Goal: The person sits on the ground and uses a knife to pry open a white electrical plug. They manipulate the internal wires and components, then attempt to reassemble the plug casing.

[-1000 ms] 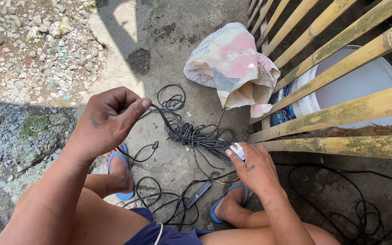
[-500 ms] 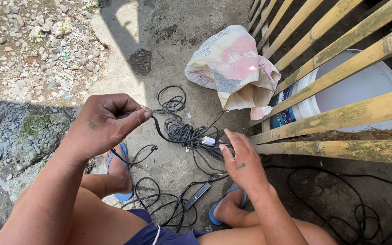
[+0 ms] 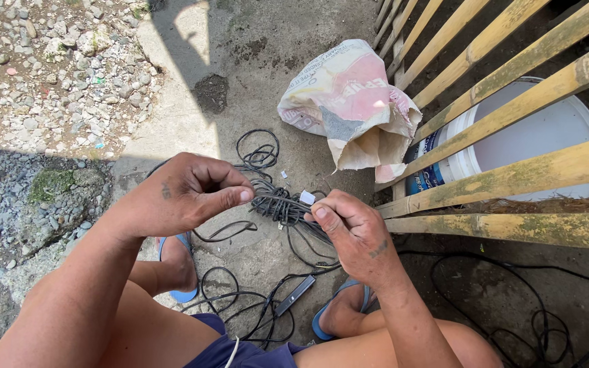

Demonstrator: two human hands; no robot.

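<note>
My left hand (image 3: pixel 189 194) pinches a bundle of black cable (image 3: pixel 277 204) between thumb and fingers, holding it above the concrete ground. My right hand (image 3: pixel 352 228) grips the same bundle a little to the right, with a small white piece (image 3: pixel 307 197) sticking up at its fingertips. More of the black cable lies in loose loops (image 3: pixel 257 153) on the ground beyond the hands and trails down between my feet, where a black oblong box (image 3: pixel 294 294) sits on the line.
A crumpled pink and white sack (image 3: pixel 349 102) lies by a bamboo fence (image 3: pixel 512 180) on the right. A white bucket (image 3: pixel 547 129) stands behind the slats. Gravel (image 3: pixel 49 61) covers the left. My feet wear blue sandals (image 3: pixel 182 293). More cable (image 3: pixel 512 313) lies under the fence.
My right hand has risen from low near my knee to the cable bundle and closed on it. My left hand has shifted slightly right, so both hands now meet on the cable.
</note>
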